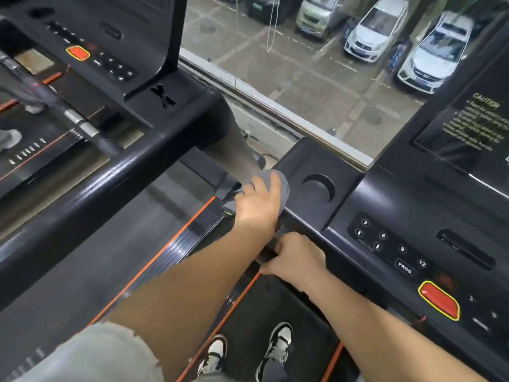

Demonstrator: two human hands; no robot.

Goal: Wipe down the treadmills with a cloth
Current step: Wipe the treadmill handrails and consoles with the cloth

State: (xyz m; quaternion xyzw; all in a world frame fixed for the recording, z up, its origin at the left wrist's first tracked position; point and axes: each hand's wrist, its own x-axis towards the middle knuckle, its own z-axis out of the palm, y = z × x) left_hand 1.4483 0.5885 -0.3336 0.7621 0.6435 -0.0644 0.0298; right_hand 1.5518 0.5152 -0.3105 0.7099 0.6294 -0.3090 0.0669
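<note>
- Centrally, your left hand [257,201] lies palm-down on a grey cloth [283,188]. Its fingers curve over the bunched fabric and hold it against the left corner of the treadmill console [385,199].
- The cloth shows beyond your fingertips and below the thumb side of that hand. It touches the console at the edge nearest the neighbouring machine.
- Just right of your left hand, a round cup holder [318,188] is sunk into the console top, near the cloth but apart from it.
- Your right hand [298,261] sits just below and right of the left one, nearer your body. Its fingers curl over the console's front edge and grip it, thumb pointing left.
- Right of your right hand is a keypad [385,241] with numbered keys and a PROG key [405,268]. Farther right is a red stop button [439,300] outlined in yellow.
- Below your right hand, toward you, lies the black running belt [275,304], with your two shoes [278,346] standing on it.
- Left of your left hand, well apart, stands a second treadmill [115,150] with its own red button [78,53].
- Beyond both hands is a window [303,78] looking down on parked cars [369,34]. Up and to the right of your hands is a caution label [479,125] whose small print is unreadable.
</note>
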